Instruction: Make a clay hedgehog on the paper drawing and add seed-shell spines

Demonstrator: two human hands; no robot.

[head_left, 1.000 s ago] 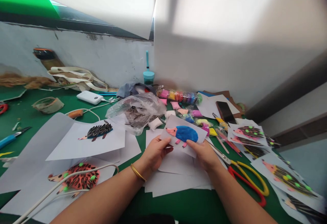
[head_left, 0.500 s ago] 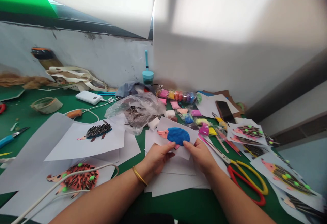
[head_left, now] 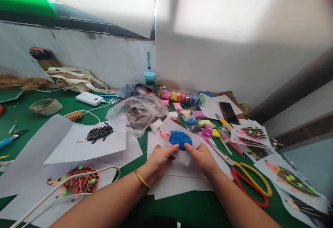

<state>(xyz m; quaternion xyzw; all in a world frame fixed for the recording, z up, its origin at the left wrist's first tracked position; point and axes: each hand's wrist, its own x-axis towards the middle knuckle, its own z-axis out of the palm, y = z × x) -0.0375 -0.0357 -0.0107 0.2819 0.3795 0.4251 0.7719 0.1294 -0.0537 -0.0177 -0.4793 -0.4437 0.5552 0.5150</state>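
Between my hands is a small white card (head_left: 166,124) bearing a blue clay hedgehog (head_left: 180,140) with a pink face pointing left. My left hand (head_left: 162,158) grips the card's lower left part, its thumb by the hedgehog's pink feet. My right hand (head_left: 201,157) pinches the lower right part, the thumb tip at the blue body's lower edge. Fingers of both hands are partly hidden behind the card. Under it lie white sheets (head_left: 177,184) on the green table (head_left: 182,207).
Scissors (head_left: 234,164) lie right of my right hand, near finished hedgehog cards (head_left: 291,177). Ahead are a plastic bag of seeds (head_left: 137,115) and clay packets (head_left: 191,120). Left are a seed-covered hedgehog card (head_left: 85,148), a white cable (head_left: 78,175) and a power bank (head_left: 90,98).
The card has tilted slightly and its lower edge sits a little lower. Both hands keep their grip, and the view has shifted very slightly.
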